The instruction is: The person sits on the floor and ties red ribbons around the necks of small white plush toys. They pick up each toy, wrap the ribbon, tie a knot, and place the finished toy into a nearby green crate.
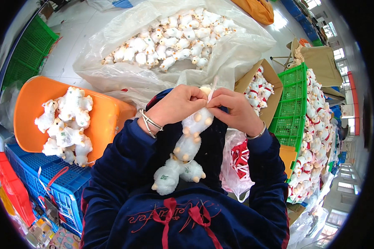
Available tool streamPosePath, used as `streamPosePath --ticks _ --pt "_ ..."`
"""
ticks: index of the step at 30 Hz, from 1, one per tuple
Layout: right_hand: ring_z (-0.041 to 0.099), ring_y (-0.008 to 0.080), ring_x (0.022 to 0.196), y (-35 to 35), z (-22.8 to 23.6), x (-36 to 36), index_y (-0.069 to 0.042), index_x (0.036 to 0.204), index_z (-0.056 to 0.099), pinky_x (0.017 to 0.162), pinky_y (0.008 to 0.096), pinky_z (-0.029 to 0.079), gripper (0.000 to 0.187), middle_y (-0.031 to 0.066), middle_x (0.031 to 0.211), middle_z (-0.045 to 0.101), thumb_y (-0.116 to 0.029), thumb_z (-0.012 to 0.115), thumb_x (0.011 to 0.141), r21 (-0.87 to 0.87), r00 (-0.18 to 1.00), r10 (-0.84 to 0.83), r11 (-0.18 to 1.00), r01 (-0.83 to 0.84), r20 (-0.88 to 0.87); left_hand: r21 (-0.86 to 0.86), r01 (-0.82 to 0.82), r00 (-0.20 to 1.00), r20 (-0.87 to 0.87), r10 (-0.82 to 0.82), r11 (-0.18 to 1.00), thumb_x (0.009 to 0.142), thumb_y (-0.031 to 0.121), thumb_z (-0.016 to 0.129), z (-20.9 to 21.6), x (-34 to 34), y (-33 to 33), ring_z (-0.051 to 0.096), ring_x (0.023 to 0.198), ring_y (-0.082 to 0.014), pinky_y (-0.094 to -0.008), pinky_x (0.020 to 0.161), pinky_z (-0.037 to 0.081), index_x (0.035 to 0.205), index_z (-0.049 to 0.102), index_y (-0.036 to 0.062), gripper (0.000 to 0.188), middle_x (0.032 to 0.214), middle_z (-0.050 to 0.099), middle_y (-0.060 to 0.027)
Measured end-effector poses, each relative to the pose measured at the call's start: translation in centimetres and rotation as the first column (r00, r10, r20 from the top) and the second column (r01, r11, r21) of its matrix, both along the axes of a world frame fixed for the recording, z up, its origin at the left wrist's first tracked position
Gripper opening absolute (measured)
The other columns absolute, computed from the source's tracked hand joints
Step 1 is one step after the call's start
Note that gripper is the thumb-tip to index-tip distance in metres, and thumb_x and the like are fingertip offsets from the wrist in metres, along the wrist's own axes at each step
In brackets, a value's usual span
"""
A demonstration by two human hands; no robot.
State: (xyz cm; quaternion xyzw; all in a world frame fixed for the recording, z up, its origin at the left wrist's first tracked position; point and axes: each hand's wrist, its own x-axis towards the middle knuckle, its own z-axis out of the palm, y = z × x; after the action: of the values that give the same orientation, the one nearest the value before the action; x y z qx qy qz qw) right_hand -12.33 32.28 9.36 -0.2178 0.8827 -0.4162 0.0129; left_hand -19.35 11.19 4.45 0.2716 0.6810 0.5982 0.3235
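Over my lap, my left hand [176, 104] and my right hand [235, 111] meet at the neck of a white plush toy [198, 121] with tan feet. Both hands are closed in a pinch on a pale ribbon [214, 85], one end of which sticks up between them. My fingers hide most of the toy's head and the rest of the ribbon. Below it, more white plush toys [166, 178] lie in a row on my lap, touching one another. Some carry a small green mark.
An orange bin [33, 112] with plush toys stands left, by a blue crate [70, 186]. Ahead spreads a large clear bag [95, 70] full of toys. Right are a plastic bag [241, 182] of red-and-white pieces, a cardboard box [274, 89] and a green crate [289, 108] beside scarfed toys.
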Motion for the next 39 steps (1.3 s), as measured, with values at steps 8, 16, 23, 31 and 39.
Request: streamPosePath --ticks 8,16,23,31,39 --pt "0.063 0.0163 0.07 -0.2 0.5 -0.4 0.0 0.09 0.066 0.066 0.0292 0.051 0.006 0.0084 0.08 0.065 -0.003 0.07 0.088 0.039 0.977 -0.114 0.993 0.109 0.179 0.026 -0.003 1.0 0.018 0.002 1.0 0.097 0.019 0.066 -0.4 -0.1 0.2 0.054 0.074 -0.0029 -0.0213 0.066 0.046 0.104 0.072 -0.0018 0.023 0.082 0.065 0.003" --pt "0.063 0.0174 0.068 -1.5 1.2 -0.5 0.0 0.096 0.063 0.064 0.0312 0.051 0.01 0.0102 0.076 0.064 -0.002 0.069 0.088 0.099 0.949 -0.221 0.974 0.204 0.223 -0.014 -0.002 1.0 0.009 0.002 1.0 0.096 0.017 0.066 -0.7 -0.1 0.4 0.055 0.075 -0.003 -0.0212 0.068 0.047 0.104 0.072 -0.0023 0.021 0.082 0.067 0.0027" --pt "0.061 0.0336 0.071 -2.1 0.3 -0.1 0.0 0.09 0.06 0.065 0.0394 0.049 0.009 0.0169 0.078 0.061 -0.002 0.067 0.086 0.172 0.967 -0.247 0.957 0.233 0.063 0.068 -0.143 0.988 -0.049 0.147 0.987 0.092 0.018 0.067 -1.2 0.9 0.5 0.056 0.067 -0.0083 -0.0273 0.063 0.049 0.095 0.07 -0.0039 0.022 0.073 0.066 -0.0044" --pt "0.062 0.0346 0.074 -2.4 -3.0 2.0 -0.003 0.091 0.061 0.065 0.0397 0.05 0.01 0.0142 0.09 0.061 0.002 0.068 0.086 0.042 0.925 -0.3 0.947 0.318 -0.233 0.077 -0.1 0.992 -0.068 0.105 0.992 0.092 0.018 0.068 -1.1 1.0 0.2 0.057 0.066 -0.0086 -0.0275 0.063 0.049 0.095 0.07 -0.0044 0.023 0.071 0.066 -0.0038" --pt "0.065 0.0341 0.079 -1.6 -7.1 2.0 -0.004 0.099 0.062 0.067 0.0388 0.053 0.02 0.0148 0.096 0.064 0.002 0.074 0.085 -0.093 0.843 -0.27 0.962 0.257 -0.465 -0.011 -0.078 0.996 -0.052 0.077 0.997 0.095 0.013 0.068 -0.1 1.1 -0.5 0.058 0.075 -0.004 -0.0223 0.068 0.049 0.103 0.072 -0.0024 0.018 0.082 0.069 0.0001"
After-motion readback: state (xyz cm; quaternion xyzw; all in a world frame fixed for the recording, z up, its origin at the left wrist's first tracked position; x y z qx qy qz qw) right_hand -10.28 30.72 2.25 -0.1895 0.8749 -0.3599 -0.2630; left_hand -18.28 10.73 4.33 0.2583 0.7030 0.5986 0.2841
